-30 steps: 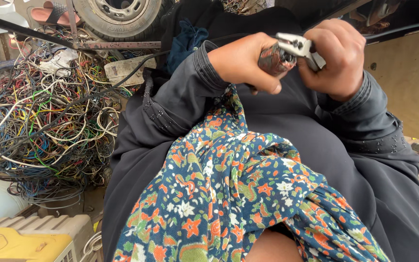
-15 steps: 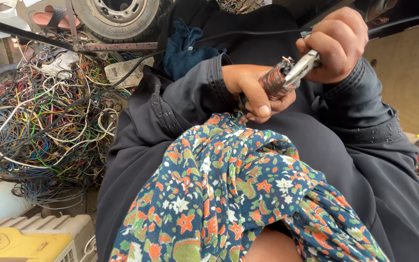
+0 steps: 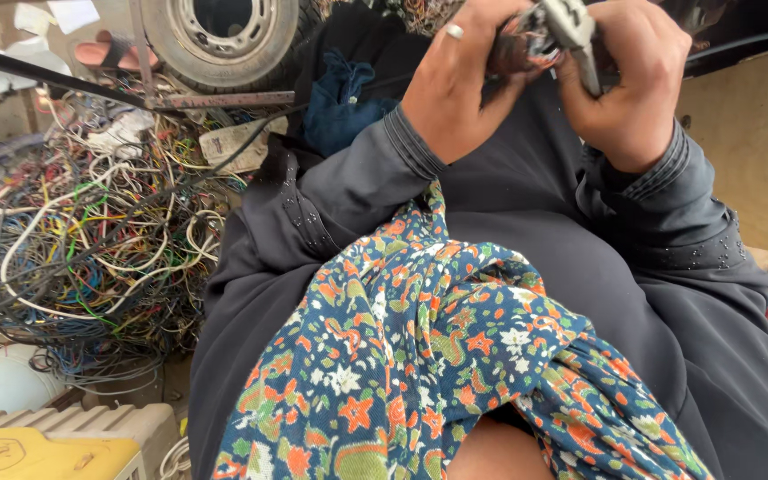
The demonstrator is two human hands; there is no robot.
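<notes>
1. The left hand (image 3: 455,84) is clenched around a reddish copper-wound coil (image 3: 519,46), raised near the frame's top edge.
2. The right hand (image 3: 628,80) grips silver metal pliers (image 3: 571,31), whose tip meets the coil.
3. Risk: the pliers could slip off the winding and jab the left fingers (image 3: 482,36) close by.

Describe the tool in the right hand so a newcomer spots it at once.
Start at the top edge, above the floral cloth. The right hand grips metal pliers against a reddish wire bundle held by the left hand. It alone is bare, shiny metal.
</notes>
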